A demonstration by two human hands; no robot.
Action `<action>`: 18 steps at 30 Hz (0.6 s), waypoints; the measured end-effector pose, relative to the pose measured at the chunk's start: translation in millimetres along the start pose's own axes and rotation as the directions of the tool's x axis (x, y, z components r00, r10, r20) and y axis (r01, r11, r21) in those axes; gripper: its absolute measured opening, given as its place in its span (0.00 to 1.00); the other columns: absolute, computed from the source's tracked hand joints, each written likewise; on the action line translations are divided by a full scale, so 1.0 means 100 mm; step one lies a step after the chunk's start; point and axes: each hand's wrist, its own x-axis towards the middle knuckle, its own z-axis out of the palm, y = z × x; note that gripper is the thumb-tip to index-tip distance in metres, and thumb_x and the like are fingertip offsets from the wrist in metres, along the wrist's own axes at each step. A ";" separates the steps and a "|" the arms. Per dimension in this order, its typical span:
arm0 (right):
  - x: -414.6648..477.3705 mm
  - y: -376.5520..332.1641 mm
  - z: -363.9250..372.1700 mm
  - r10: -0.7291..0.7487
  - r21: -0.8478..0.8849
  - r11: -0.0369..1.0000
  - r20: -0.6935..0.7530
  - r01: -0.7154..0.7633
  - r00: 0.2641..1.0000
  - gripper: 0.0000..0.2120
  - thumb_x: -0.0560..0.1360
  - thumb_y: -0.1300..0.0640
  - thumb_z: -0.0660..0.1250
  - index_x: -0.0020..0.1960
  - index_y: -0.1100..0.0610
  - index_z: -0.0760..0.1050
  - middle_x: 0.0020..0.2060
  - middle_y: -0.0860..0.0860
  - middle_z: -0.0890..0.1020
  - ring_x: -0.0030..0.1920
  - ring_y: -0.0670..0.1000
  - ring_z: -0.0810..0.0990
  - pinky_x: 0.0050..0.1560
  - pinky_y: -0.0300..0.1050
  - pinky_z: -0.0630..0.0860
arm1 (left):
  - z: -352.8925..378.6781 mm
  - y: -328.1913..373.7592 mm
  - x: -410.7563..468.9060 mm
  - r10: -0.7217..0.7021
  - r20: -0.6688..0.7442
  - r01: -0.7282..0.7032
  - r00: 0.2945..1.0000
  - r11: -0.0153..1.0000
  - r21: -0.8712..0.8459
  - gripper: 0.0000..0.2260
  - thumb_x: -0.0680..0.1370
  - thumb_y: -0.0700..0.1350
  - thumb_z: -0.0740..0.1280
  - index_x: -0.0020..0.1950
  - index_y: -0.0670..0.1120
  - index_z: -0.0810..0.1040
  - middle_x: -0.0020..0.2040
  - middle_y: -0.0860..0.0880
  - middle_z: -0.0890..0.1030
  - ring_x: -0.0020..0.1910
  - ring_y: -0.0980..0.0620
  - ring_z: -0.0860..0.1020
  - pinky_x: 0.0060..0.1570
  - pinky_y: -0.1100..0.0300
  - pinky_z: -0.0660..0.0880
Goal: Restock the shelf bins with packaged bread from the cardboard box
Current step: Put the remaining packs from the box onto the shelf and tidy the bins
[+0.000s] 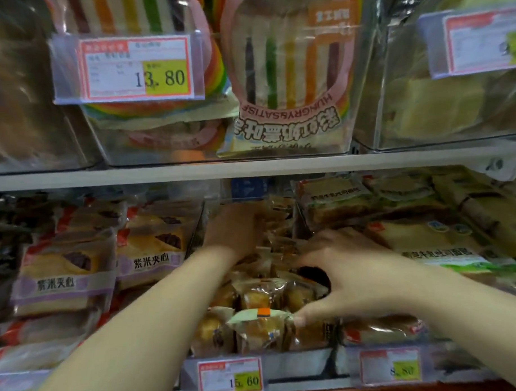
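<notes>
Both my hands reach into the middle clear bin (297, 363) on the lower shelf. That bin holds several small brown bread packs (262, 298) in clear wrap. My left hand (235, 229) is deep at the back of the bin, fingers curled among the packs there; whether it grips one is hidden. My right hand (344, 274) is spread over the packs, thumb resting on a front pack with a pale green and orange label (260, 315). The cardboard box is out of view.
Purple-label sandwich bread packs (66, 276) fill the bins to the left, and toast loaves (442, 245) fill those to the right. The white upper shelf edge (252, 168) runs just above my hands, carrying bins of rainbow toast (287, 79). Price tags (230, 375) hang along the front.
</notes>
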 end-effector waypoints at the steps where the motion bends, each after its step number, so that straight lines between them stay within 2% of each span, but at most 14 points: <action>1: 0.02 0.03 0.00 -0.021 -0.026 0.999 0.009 0.021 1.000 0.41 0.60 0.21 0.61 0.67 0.40 0.67 0.60 0.45 0.72 0.60 0.49 0.69 0.61 0.48 0.70 | 0.03 -0.01 0.07 0.014 0.013 -0.015 1.000 1.000 0.023 0.12 0.80 0.52 0.61 0.61 0.52 0.78 0.59 0.49 0.80 0.57 0.49 0.78 0.60 0.49 0.74; 4: 0.09 0.06 0.05 -0.089 -0.128 0.988 0.004 0.089 0.996 0.37 0.62 0.23 0.62 0.65 0.42 0.69 0.55 0.44 0.75 0.58 0.50 0.70 0.64 0.49 0.65 | 0.06 0.02 0.23 -0.007 0.059 0.006 0.998 1.000 0.026 0.13 0.79 0.55 0.63 0.56 0.50 0.80 0.53 0.49 0.81 0.53 0.47 0.79 0.56 0.49 0.75; 7: 0.12 0.06 0.10 -0.103 -0.139 0.986 -0.057 0.094 0.993 0.29 0.69 0.31 0.63 0.66 0.43 0.70 0.59 0.44 0.75 0.61 0.50 0.68 0.69 0.51 0.60 | 0.06 0.06 0.30 0.022 0.100 -0.030 0.995 0.996 0.082 0.11 0.78 0.53 0.64 0.55 0.49 0.81 0.51 0.48 0.82 0.51 0.47 0.79 0.54 0.52 0.76; 10: 0.13 0.06 0.08 -0.103 -0.133 0.986 -0.029 0.098 0.994 0.28 0.71 0.35 0.64 0.68 0.42 0.68 0.63 0.45 0.73 0.64 0.50 0.66 0.73 0.53 0.54 | 0.08 0.08 0.30 0.102 0.113 -0.109 0.988 0.992 0.056 0.10 0.79 0.48 0.64 0.57 0.49 0.81 0.54 0.48 0.82 0.53 0.49 0.79 0.56 0.55 0.75; 12: 0.15 0.07 0.10 -0.108 -0.134 0.985 -0.003 0.106 0.994 0.28 0.72 0.36 0.64 0.70 0.42 0.66 0.66 0.45 0.70 0.67 0.50 0.63 0.75 0.55 0.49 | 0.09 0.08 0.27 0.155 0.129 -0.153 0.980 0.988 -0.024 0.11 0.80 0.47 0.64 0.61 0.51 0.80 0.57 0.50 0.81 0.54 0.51 0.79 0.58 0.57 0.74; 15: 0.15 0.06 0.14 -0.081 -0.084 0.993 0.029 0.083 0.996 0.28 0.73 0.36 0.63 0.71 0.39 0.62 0.72 0.43 0.63 0.74 0.52 0.55 0.76 0.55 0.42 | 0.12 0.02 0.24 0.213 0.145 -0.205 0.966 0.976 -0.072 0.13 0.80 0.47 0.64 0.64 0.53 0.78 0.62 0.50 0.79 0.58 0.52 0.77 0.61 0.56 0.72; 17: 0.12 0.08 0.15 -0.062 -0.019 0.998 0.061 0.063 0.996 0.30 0.72 0.35 0.63 0.72 0.38 0.61 0.73 0.41 0.60 0.75 0.51 0.52 0.76 0.53 0.44 | 0.13 0.00 0.24 0.189 0.092 -0.179 0.978 0.978 -0.104 0.13 0.79 0.49 0.64 0.63 0.55 0.78 0.61 0.51 0.79 0.57 0.53 0.77 0.61 0.53 0.73; 18: 0.10 0.09 0.14 -0.061 0.034 0.998 0.069 0.058 0.996 0.32 0.71 0.35 0.65 0.72 0.38 0.61 0.73 0.40 0.60 0.74 0.50 0.54 0.75 0.50 0.50 | 0.11 0.01 0.25 0.152 0.030 -0.145 0.988 0.977 -0.157 0.12 0.79 0.50 0.65 0.62 0.55 0.79 0.60 0.52 0.80 0.55 0.53 0.78 0.59 0.52 0.75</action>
